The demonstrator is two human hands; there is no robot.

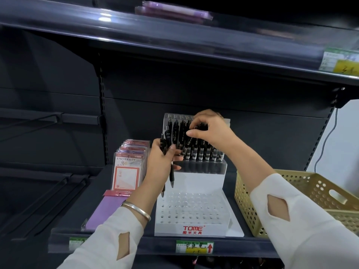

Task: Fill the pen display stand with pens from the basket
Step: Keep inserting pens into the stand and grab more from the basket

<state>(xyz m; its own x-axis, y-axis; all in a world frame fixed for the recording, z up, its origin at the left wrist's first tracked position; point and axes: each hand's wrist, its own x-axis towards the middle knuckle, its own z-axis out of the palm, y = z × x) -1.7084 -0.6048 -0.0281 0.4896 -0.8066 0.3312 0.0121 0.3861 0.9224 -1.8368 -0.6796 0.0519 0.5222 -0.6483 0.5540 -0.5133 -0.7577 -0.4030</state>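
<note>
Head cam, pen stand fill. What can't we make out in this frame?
All in the head view:
- Basket: the inside is hidden by its near wall and the right sleeve, and cut off at the right edge; pens left unknown.
- Pen display stand, top tier: right hand covers it; the hole its pen targets is hidden.
- Left hand: fingers cover its pens; count unclear.
- Upper price tag: blurred, cut by the right edge.

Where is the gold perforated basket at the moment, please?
In the head view, the gold basket sits on the shelf at the right, just beside the white pen display stand, with the right sleeve crossing in front of it.
</note>
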